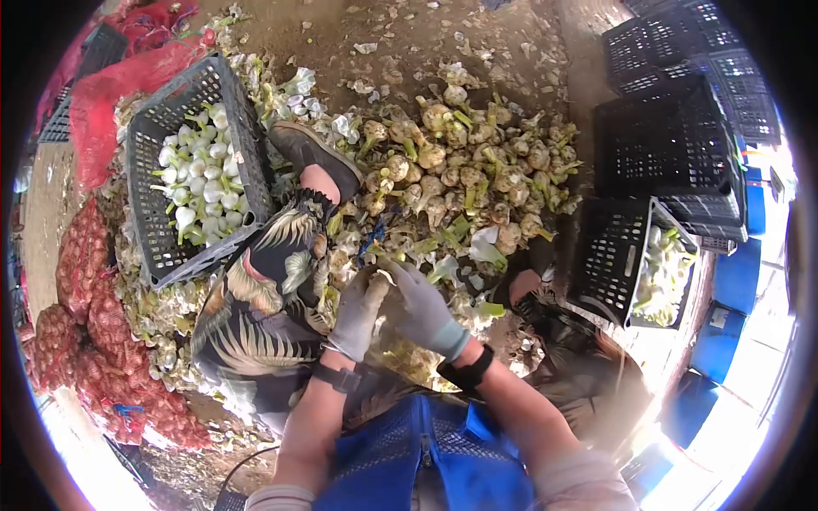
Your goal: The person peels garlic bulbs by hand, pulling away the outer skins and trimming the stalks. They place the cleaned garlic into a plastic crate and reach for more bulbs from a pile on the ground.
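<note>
My gloved left hand (363, 308) and my gloved right hand (421, 308) come together in front of my lap, fingers curled inward. Between them shows a pale garlic bulb (386, 278), mostly covered by the fingers. Just beyond the fingertips, something narrow and blue (375, 232) lies among the peelings. A large pile of untrimmed garlic bulbs (464, 166), brownish and with stem stubs, spreads over the ground ahead of my hands. To the left, a black crate (247, 111) tilts near my leg and holds cleaned white garlic bulbs (204, 170).
Red mesh sacks of bulbs (106, 349) slump at the left. On the right stand stacked black crates (660, 145), and a tipped black crate (605, 260) with white garlic (663, 277). Blue containers (717, 345) line the far right. My shoe (315, 157) borders the pile.
</note>
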{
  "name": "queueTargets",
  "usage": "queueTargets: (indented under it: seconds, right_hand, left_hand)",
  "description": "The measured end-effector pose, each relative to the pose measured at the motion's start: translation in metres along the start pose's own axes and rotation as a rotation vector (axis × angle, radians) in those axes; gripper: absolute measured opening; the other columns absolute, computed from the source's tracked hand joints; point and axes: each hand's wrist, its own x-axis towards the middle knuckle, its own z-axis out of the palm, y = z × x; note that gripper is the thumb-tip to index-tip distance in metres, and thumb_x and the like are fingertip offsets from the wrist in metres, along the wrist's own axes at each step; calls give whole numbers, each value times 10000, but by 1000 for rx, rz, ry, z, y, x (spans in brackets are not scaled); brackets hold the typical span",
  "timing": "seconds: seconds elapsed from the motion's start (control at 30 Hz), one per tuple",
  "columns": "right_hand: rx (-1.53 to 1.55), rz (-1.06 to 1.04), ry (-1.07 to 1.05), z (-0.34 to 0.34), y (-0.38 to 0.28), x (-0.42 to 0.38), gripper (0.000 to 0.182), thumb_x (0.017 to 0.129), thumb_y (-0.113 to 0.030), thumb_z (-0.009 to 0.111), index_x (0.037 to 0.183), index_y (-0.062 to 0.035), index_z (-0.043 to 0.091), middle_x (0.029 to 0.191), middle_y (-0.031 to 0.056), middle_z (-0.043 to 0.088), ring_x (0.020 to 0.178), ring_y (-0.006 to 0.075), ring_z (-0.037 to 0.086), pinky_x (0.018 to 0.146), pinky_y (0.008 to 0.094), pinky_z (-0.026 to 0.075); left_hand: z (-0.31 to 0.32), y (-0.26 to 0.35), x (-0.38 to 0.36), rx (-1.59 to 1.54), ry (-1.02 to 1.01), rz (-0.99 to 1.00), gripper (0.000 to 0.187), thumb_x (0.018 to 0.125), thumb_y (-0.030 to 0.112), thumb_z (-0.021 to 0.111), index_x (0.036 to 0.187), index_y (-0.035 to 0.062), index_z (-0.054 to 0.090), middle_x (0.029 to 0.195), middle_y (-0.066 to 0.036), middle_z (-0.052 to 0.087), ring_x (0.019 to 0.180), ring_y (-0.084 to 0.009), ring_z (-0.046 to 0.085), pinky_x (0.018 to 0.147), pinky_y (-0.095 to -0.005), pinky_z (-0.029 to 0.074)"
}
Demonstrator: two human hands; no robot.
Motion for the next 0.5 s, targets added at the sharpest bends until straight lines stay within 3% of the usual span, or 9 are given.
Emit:
queueTargets:
  seconds: [0.07,0.1,0.13,0.23,0.3,0.33,0.4,0.43,0.5]
  right_hand:
    - [-173,-144,271,-8,11,-14,684,767,-33,681,1404,-25,432,1310,237,504,1236,395,494,1070,404,402]
    - [-72,-1,329,-19,15,-18,656,799,-70,701,1397,-13,436,1379,236,461,1268,352,487,1075,388,400]
    - [200,68,421,-15,37,-22,509,859,-104,678,1325,9,509,1339,236,520,1232,328,533,1038,379,427]
    - [394,169,351,-15,26,-35,326,922,-109,609,1209,45,607,1052,150,687,974,205,640,870,304,491]
    - [467,95,416,0,5,-38,293,957,-90,559,1204,52,627,910,91,725,835,97,614,757,251,496]
    - [469,81,422,-6,-3,-41,293,957,-90,559,1204,52,627,910,91,725,835,97,614,757,251,496]
    - [308,168,295,-18,-19,-52,306,931,-13,515,1207,56,626,932,103,727,850,101,622,772,264,504]
    - [442,125,367,-19,-28,-56,360,864,56,459,1179,65,634,941,97,730,868,109,629,785,277,510]
    - [488,39,374,-23,-24,-68,341,870,49,461,1163,70,635,955,93,729,886,109,628,799,280,509]
  left_hand:
    - [0,-4,-8,22,10,59,435,934,221,598,1301,-3,534,1032,-86,653,887,-119,628,748,-241,524]
    - [1,-5,-13,41,28,103,424,920,178,626,1297,6,535,1014,-81,659,890,-119,630,751,-244,526]
    - [15,25,-33,-150,8,87,452,844,35,590,1290,-24,548,990,-11,623,830,-98,568,749,-250,491]
    - [24,30,-53,-106,-33,283,479,836,14,594,1311,0,530,1057,-29,610,844,-98,562,759,-243,488]
    - [24,18,-46,608,105,818,477,850,36,594,1321,24,519,1136,-50,582,869,-101,556,776,-240,491]
    - [26,20,-50,613,107,832,477,850,36,594,1321,24,519,1136,-50,582,869,-101,556,776,-240,491]
    - [29,23,-63,329,-16,519,460,868,69,628,1314,36,520,1156,-59,574,914,-112,560,805,-257,505]
    - [28,24,-67,334,-16,525,460,868,69,628,1314,36,520,1156,-59,574,914,-112,560,805,-257,505]
    - [25,28,-73,290,-32,521,524,862,94,669,1344,3,486,1176,-95,555,1028,-163,554,902,-294,476]
